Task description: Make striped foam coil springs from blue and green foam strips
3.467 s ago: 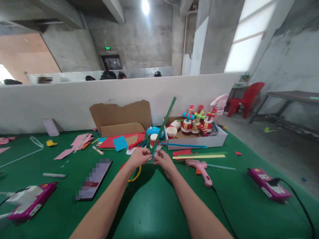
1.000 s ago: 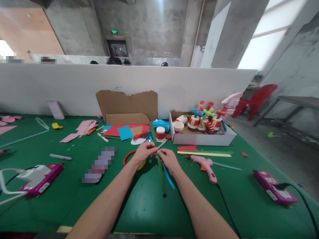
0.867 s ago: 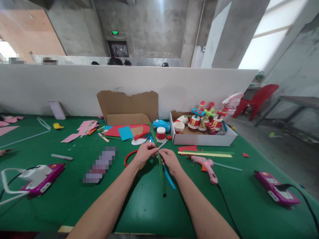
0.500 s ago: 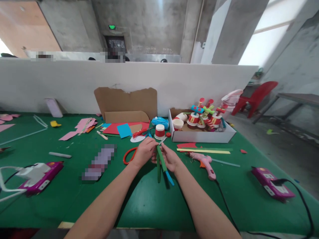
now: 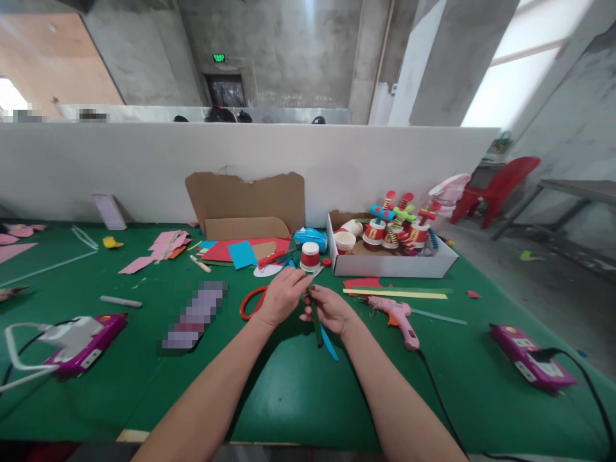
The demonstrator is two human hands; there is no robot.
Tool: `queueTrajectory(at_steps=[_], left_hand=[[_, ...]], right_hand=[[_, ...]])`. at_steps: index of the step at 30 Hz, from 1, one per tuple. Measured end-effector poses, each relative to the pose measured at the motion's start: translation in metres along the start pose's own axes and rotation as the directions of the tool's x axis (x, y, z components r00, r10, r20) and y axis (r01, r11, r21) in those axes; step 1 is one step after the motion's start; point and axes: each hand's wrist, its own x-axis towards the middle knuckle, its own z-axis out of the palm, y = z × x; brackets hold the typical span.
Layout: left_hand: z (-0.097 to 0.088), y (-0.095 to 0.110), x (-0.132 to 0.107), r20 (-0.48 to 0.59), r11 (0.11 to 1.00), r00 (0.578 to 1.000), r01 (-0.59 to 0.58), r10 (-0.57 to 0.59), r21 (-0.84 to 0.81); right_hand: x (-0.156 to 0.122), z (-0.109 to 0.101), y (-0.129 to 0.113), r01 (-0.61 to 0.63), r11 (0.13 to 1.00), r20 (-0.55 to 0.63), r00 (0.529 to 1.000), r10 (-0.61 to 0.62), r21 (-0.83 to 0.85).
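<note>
My left hand (image 5: 285, 296) and my right hand (image 5: 331, 309) meet above the middle of the table. A green paper strip (image 5: 317, 327) hangs down from my right fingers, which are closed on it. Behind it a blue paper strip (image 5: 330, 345) hangs lower, from the same hand. My left fingertips pinch at the top of the green strip; its folded end is partly hidden by the fingers. A red scissor handle (image 5: 251, 305) lies beside my left wrist. Just beyond the hands stands an upturned red-and-white paper cup (image 5: 310, 256).
A white box (image 5: 392, 264) with several decorated cups stands at the back right. A pink glue gun (image 5: 399, 319) with a cord lies right of my hands. Purple power strips (image 5: 532, 359) sit at both sides. Coloured paper (image 5: 242, 255) and cardboard (image 5: 248, 205) are at the back.
The green strip's two hanging lengths have come together into one. My left hand has shifted slightly right over the top of the strip. The view has moved slightly.
</note>
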Motion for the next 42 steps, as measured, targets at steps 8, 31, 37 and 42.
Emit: queueTrajectory(at_steps=[8,31,37,42], left_hand=[[-0.003,0.005,0.007,0.284,0.503,0.807,0.555,-0.517,-0.663],[-0.007,0.000,0.009,0.201,0.153,0.706,0.404,-0.679,-0.902],[-0.002,0.019,0.008,0.380,0.353,0.764,0.599,-0.522,-0.719],[-0.004,0.015,0.008,0.329,0.479,0.780,0.598,-0.532,-0.642]], right_hand=[[-0.010,0.006,-0.013,-0.011,0.988,0.090,0.996,-0.003,0.155],[0.001,0.009,-0.011,0.345,0.934,-0.250,0.917,-0.312,0.099],[0.004,0.007,-0.013,0.524,0.841,-0.363,0.763,-0.534,-0.137],[0.005,0.005,-0.006,0.407,0.836,-0.292,0.803,-0.519,-0.367]])
